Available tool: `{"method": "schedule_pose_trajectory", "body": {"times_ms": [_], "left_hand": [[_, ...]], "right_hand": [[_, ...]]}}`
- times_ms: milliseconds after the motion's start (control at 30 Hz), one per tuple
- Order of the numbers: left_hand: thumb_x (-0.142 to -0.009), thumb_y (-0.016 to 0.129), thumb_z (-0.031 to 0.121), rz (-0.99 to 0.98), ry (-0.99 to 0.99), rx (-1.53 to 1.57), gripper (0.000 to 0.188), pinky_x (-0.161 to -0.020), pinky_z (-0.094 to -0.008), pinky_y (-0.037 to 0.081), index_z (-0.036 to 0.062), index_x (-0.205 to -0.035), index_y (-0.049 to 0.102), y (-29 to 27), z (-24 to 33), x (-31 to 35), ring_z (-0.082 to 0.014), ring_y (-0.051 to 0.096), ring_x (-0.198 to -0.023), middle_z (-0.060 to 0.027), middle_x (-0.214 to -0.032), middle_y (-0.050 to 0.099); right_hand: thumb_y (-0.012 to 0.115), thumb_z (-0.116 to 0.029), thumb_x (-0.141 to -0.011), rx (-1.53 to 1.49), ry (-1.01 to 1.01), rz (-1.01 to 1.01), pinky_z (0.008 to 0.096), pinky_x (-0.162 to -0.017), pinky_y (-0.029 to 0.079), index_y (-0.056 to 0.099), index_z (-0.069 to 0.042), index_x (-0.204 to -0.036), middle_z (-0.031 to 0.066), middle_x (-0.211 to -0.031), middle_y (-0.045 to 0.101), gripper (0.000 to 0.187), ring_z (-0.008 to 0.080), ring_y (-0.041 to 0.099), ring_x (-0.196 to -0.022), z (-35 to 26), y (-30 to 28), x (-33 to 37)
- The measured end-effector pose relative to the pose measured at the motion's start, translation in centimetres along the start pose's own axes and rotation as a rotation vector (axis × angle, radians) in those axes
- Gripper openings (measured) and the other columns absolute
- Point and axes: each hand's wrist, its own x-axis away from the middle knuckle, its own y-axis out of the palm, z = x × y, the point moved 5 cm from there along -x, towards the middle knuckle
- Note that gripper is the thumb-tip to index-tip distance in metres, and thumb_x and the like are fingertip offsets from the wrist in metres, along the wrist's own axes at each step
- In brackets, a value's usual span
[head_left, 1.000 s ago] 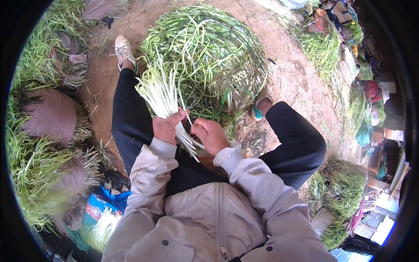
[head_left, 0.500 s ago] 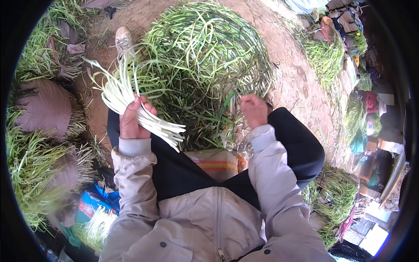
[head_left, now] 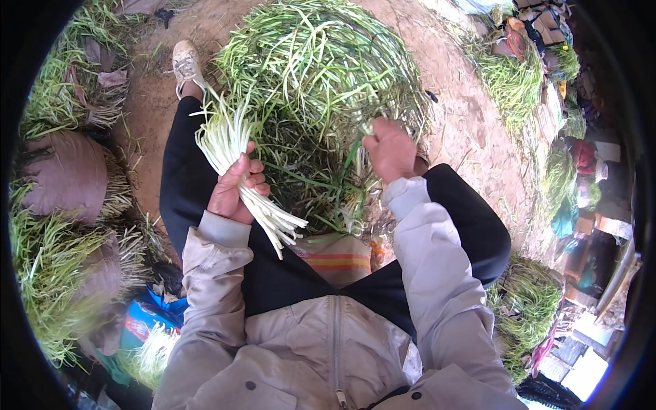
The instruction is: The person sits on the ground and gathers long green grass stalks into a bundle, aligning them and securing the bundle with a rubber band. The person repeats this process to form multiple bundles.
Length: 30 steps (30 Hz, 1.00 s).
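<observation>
My left hand [head_left: 236, 190] is closed around a bunch of long pale stalks [head_left: 225, 140], white at the cut ends and light green at the tips. The white ends point down to the right, over my lap; the thin tips fan out up to the left. My right hand [head_left: 391, 152] is at the lower right edge of a big heap of green leafy stalks [head_left: 307, 75]. Its fingers are curled together, and whatever they hold is hidden. The heap lies on the ground between my legs.
A striped sack [head_left: 338, 258] lies between my thighs. Bundles of green stalks wrapped in brownish cloth [head_left: 68, 178] stand at the left, near a blue bag [head_left: 147, 318]. More green piles [head_left: 509, 85] and boxes line the right. Bare earth [head_left: 461, 130] shows beside the heap.
My left hand has moved right with the bunch, which is now more upright and gathered. My right hand has gone a little farther out, onto the heap's edge.
</observation>
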Motion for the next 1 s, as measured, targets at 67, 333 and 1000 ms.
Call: {"method": "schedule_pose_trajectory", "body": {"times_ms": [67,333,1000], "left_hand": [[-0.103,0.061,0.028,-0.008,-0.019,-0.052,0.040,-0.069,-0.0269,0.048,0.0180,-0.141,0.055,-0.1,-0.2,0.0,-0.0051,0.048,-0.068,0.0026,-0.092,0.057],[-0.101,0.065,0.025,0.000,-0.008,-0.091,0.046,-0.067,-0.0279,0.049,0.0232,-0.144,0.052,-0.1,-0.5,0.1,-0.0054,0.049,-0.067,0.0007,-0.092,0.058],[-0.100,0.065,0.021,-0.044,-0.031,-0.084,0.045,-0.066,-0.0288,0.048,0.0269,-0.143,0.052,-0.5,-0.5,0.8,-0.0067,0.050,-0.067,-0.0006,-0.091,0.058]], "right_hand": [[0.073,-0.019,-0.083,-0.081,-0.052,-0.028,0.0500,-0.077,0.050,0.059,-0.004,-0.094,0.0201,-0.090,0.063,0.023,0.0423,0.062,-0.086,-2.0,1.2,2.5],[0.063,-0.015,-0.083,-0.177,-0.105,-0.436,0.0517,-0.078,0.051,0.062,-0.006,-0.098,0.0202,-0.090,0.067,0.017,0.0434,0.065,-0.088,-6.6,10.9,15.3],[0.070,-0.021,-0.080,-0.345,0.110,-0.374,0.0460,-0.087,0.052,0.070,-0.003,-0.104,0.0225,-0.101,0.071,0.030,0.0419,0.066,-0.097,1.2,11.7,12.4]]}}
